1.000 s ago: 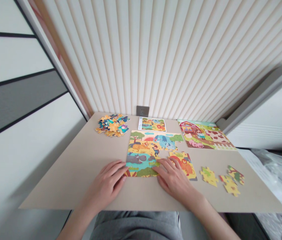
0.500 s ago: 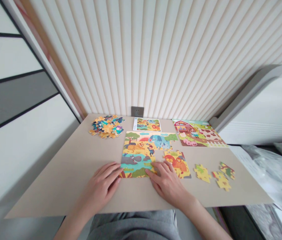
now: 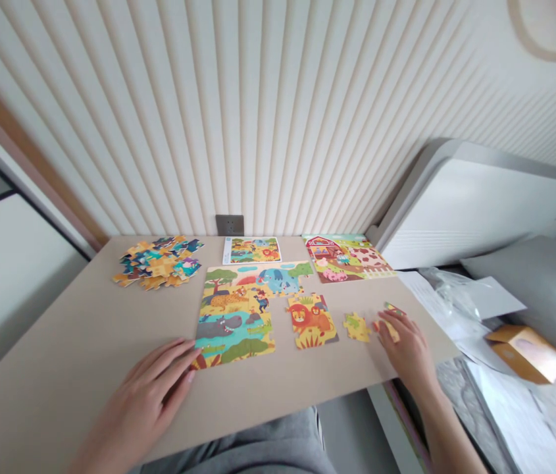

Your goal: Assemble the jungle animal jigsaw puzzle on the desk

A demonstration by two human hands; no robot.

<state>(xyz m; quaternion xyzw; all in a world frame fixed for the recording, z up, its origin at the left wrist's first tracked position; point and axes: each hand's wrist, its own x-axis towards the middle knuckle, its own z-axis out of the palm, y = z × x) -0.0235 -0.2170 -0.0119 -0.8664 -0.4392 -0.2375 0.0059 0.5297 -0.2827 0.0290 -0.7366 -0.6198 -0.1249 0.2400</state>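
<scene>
An animal jigsaw puzzle [image 3: 238,322] lies partly joined on the table, showing a hippo, a leopard and elephants. My left hand [image 3: 152,388] rests flat at its lower left corner, fingers stretched out and touching the edge. To the right, a separate joined lion section [image 3: 312,320] lies apart from the main part. A loose yellow-green puzzle piece [image 3: 356,327] is beside that section. My right hand [image 3: 406,345] is over the loose pieces farther right, fingers apart, partly covering a yellow puzzle piece [image 3: 391,330]. Another piece [image 3: 395,308] shows just beyond its fingertips.
A reference picture card [image 3: 252,250] lies behind the puzzle. At the back left is a heap of mixed puzzle pieces [image 3: 159,263]; at the back right, a finished farm puzzle [image 3: 344,259]. Beyond the table's right edge are papers, plastic wrap and an orange box [image 3: 527,353].
My right hand has left the puzzle's lower edge and moved right to the loose pieces. My left hand stays at the corner. The view has turned to the right.
</scene>
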